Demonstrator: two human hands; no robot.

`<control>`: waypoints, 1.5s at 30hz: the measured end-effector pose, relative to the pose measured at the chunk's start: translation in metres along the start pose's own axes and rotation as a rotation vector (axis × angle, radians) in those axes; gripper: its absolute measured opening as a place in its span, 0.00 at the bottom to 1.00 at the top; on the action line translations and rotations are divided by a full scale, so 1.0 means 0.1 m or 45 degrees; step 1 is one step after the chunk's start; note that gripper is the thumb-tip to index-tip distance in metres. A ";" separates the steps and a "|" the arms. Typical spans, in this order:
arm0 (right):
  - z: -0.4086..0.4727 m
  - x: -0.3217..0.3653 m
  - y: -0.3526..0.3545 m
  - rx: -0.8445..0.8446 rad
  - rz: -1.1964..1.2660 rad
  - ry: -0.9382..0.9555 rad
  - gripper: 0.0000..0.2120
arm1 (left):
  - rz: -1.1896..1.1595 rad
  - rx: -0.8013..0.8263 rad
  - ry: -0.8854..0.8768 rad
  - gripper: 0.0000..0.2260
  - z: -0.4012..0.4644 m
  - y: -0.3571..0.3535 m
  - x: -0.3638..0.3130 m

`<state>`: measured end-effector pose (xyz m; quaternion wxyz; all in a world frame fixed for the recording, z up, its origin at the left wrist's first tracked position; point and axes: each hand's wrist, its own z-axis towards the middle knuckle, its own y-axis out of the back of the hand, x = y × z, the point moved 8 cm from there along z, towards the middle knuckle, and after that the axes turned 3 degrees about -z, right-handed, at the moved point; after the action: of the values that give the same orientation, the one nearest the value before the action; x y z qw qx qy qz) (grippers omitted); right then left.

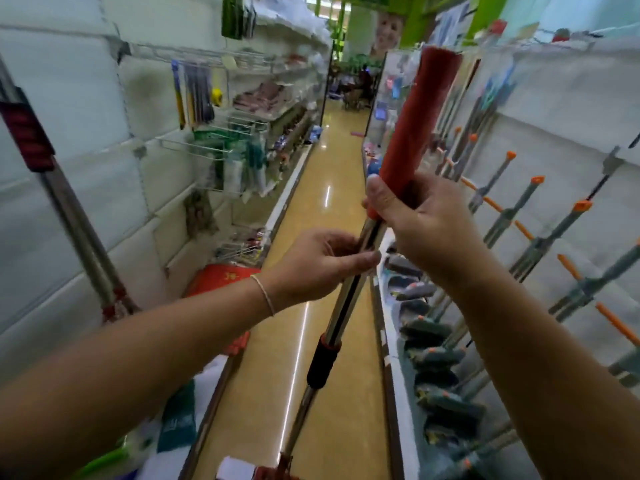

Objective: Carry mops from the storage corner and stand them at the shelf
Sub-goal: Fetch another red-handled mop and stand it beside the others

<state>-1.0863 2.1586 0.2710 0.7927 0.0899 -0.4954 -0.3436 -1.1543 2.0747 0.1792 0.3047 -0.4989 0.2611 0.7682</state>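
1. Left of the mop (349,296), another mop (74,223) leans on the shelving.
2. The left hand (317,265) pinches the mop's steel pole.
3. The right hand (412,216) wraps its red grip above; it looks light, stiff and slick on bare metal.

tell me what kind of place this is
Most likely a shop aisle for household cleaning goods. White shelving lines both sides of a glossy tan floor, a row of grey mops with orange-tipped handles leans on the right, and packaged goods hang from wire hooks on the left.
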 end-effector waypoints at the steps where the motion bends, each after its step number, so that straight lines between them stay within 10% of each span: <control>1: 0.09 -0.02 -0.03 0.020 0.024 0.029 0.09 | 0.008 -0.045 -0.013 0.17 0.02 0.05 -0.02; 15: 1.14 0.24 -0.95 0.183 0.316 0.391 0.19 | 0.288 -0.587 0.143 0.10 0.04 1.25 -0.13; 45: 2.67 0.64 -2.67 0.550 0.609 0.787 0.14 | 0.624 -0.870 0.309 0.13 0.19 3.17 -0.13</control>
<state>-1.4168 1.9716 0.3198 0.9238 0.2348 -0.3024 0.0038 -1.3930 1.8704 0.2296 -0.1020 -0.5810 0.1365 0.7958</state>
